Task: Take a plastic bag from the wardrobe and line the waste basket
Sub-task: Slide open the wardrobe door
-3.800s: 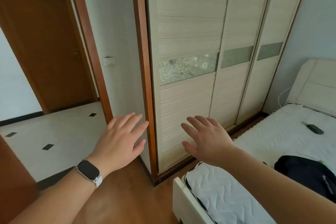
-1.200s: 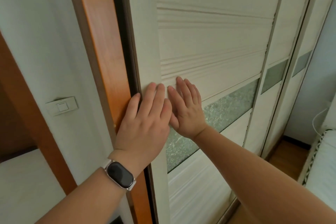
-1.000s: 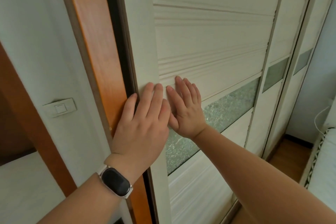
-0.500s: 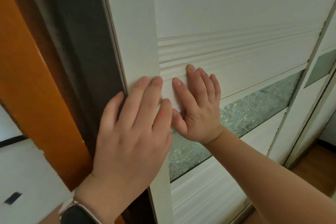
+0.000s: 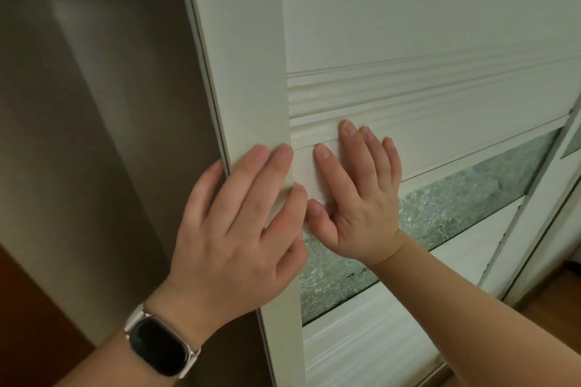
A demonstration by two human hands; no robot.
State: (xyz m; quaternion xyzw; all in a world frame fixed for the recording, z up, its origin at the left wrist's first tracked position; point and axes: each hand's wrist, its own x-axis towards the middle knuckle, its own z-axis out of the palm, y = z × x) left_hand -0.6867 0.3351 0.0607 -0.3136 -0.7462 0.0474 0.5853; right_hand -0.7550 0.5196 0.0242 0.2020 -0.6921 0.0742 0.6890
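Observation:
The wardrobe's cream sliding door [image 5: 408,25] fills most of the view, with a frosted glass strip [image 5: 456,207] across it. My left hand [image 5: 239,229], with a watch on its wrist, lies flat on the door's left stile, its fingers straight and its little finger at the door's edge. My right hand [image 5: 361,195] presses flat on the ribbed panel just beside it. A dim gap [image 5: 103,135] into the wardrobe shows left of the door. No plastic bag or waste basket is in view.
A second sliding door [image 5: 534,229] overlaps at the right. The wardrobe's brown wooden frame [image 5: 28,308] shows at the lower left, and a strip of wood floor [image 5: 553,302] at the lower right.
The door has slid to the right under both hands, and the dim gap at its left edge has widened. My view has come closer to the door.

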